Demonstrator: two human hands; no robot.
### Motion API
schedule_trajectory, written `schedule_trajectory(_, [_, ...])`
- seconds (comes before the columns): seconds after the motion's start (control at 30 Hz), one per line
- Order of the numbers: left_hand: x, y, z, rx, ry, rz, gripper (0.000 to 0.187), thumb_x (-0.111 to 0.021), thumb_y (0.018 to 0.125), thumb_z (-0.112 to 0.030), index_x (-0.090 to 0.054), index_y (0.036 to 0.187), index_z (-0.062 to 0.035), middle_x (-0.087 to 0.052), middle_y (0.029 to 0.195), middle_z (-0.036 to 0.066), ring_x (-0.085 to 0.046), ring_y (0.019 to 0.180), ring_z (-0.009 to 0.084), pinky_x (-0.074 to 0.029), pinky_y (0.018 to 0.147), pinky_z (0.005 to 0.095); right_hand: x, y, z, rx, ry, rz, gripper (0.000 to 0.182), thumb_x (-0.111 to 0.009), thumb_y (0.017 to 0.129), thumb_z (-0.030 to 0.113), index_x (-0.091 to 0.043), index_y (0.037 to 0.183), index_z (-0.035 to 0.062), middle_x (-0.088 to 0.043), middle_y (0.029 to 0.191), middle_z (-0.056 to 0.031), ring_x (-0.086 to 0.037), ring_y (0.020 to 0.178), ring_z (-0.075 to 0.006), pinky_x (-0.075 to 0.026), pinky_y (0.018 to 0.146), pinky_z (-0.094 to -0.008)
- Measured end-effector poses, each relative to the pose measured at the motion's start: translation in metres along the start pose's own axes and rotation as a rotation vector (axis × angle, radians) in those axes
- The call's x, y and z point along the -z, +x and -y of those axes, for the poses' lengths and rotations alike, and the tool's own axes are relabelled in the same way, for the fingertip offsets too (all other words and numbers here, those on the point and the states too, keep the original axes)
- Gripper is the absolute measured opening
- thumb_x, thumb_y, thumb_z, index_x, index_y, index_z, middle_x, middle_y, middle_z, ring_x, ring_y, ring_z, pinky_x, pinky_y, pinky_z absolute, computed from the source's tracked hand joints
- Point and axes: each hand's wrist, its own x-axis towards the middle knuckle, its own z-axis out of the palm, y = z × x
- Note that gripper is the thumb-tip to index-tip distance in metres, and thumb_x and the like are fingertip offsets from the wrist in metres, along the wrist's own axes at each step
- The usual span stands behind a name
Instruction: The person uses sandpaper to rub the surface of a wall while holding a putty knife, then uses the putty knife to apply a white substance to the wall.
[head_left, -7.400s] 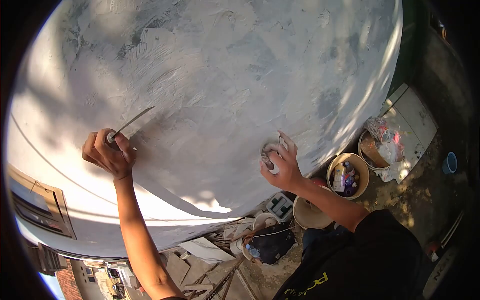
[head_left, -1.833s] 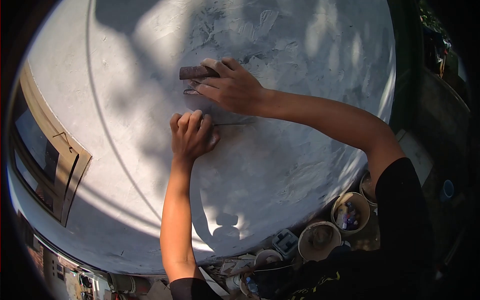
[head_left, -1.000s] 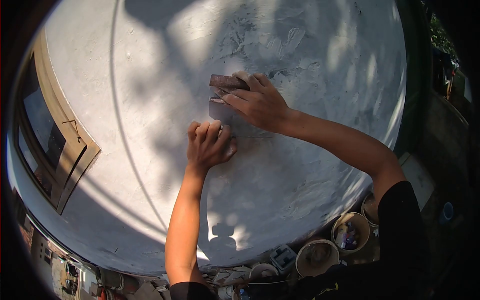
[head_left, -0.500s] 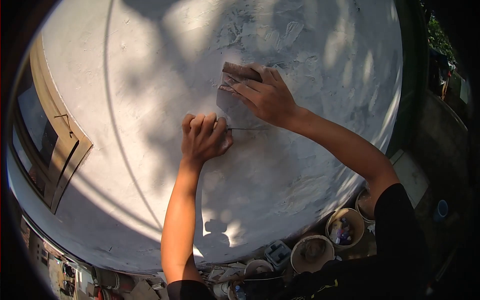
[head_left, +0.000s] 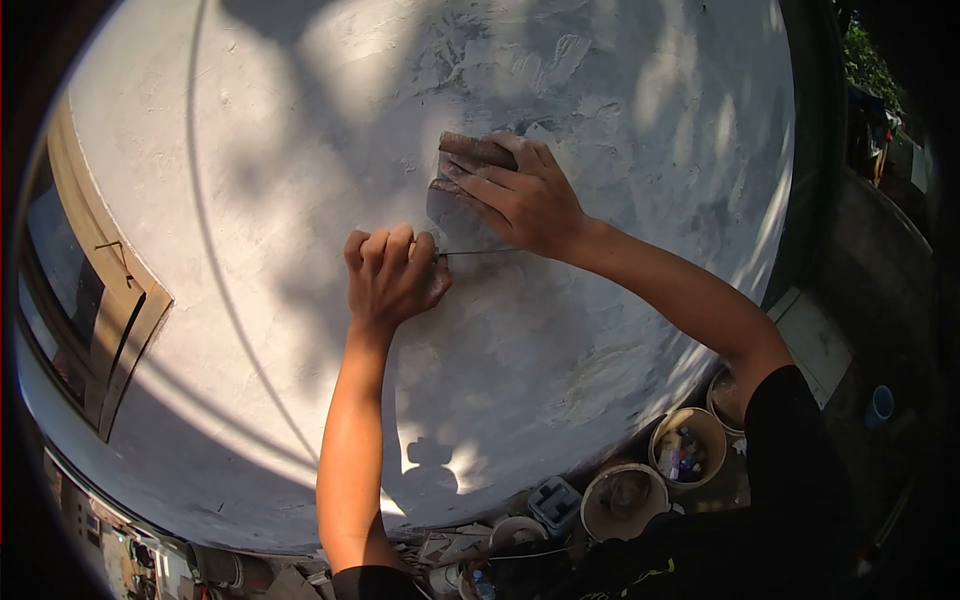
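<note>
My right hand (head_left: 530,195) grips a plastering trowel with a rough brown handle (head_left: 478,150), fingers stretched across its back. The trowel's grey blade (head_left: 440,203) lies against the white plastered wall (head_left: 300,150). Below and left of it, my left hand (head_left: 393,272) is closed around a thin-bladed scraper (head_left: 482,252). Its blade shows edge-on as a dark line pointing right; the handle is hidden in the fist. Rough ridges and patches of plaster mark the wall above and right of the trowel.
A wooden-framed window (head_left: 125,300) is at the left. Along the wall's foot stand a round bucket (head_left: 624,535), another bucket holding small items (head_left: 718,440) and a grey plastic container (head_left: 553,506). A blue cup (head_left: 880,405) lies at the right.
The view has shifted slightly, so the window and both hands sit a little further left. The trowel has dropped slightly toward the scraper. Both hands keep their holds.
</note>
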Motion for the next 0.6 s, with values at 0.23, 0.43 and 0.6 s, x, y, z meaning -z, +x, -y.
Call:
schedule_trajectory(0.23, [-0.001,0.000,-0.001,-0.009,-0.017,0.000,0.035,-0.072,0.063,-0.027,-0.059,0.094,-0.0147,-0.051,0.102,0.004,-0.044,0.100,0.0227,-0.035,0.093,0.0432,-0.006,0.022,-0.005,-0.008,-0.008,-0.020,0.017,-0.068,0.087,0.026,-0.072,0.101,0.0175,-0.071,0.095,0.0041,-0.052,0.114,-0.0263,-0.041,0.089,-0.0410])
schedule_trajectory(0.43, [-0.002,0.000,-0.001,0.006,-0.013,0.004,0.034,-0.072,0.064,-0.029,-0.059,0.091,-0.0153,-0.050,0.103,0.003,-0.043,0.101,0.0213,-0.036,0.092,0.0423,0.009,0.001,-0.014,0.015,-0.003,-0.042,0.017,-0.069,0.087,0.028,-0.072,0.100,0.0179,-0.071,0.092,0.0042,-0.053,0.112,-0.0256,-0.042,0.089,-0.0408])
schedule_trajectory(0.6, [-0.001,0.001,-0.001,0.014,0.007,0.016,0.034,-0.072,0.063,-0.028,-0.060,0.092,-0.0154,-0.050,0.102,0.003,-0.043,0.100,0.0215,-0.035,0.093,0.0431,0.011,0.019,-0.027,-0.070,-0.042,-0.067,0.019,-0.069,0.087,0.028,-0.072,0.103,0.0182,-0.070,0.098,0.0022,-0.052,0.111,-0.0260,-0.042,0.089,-0.0403])
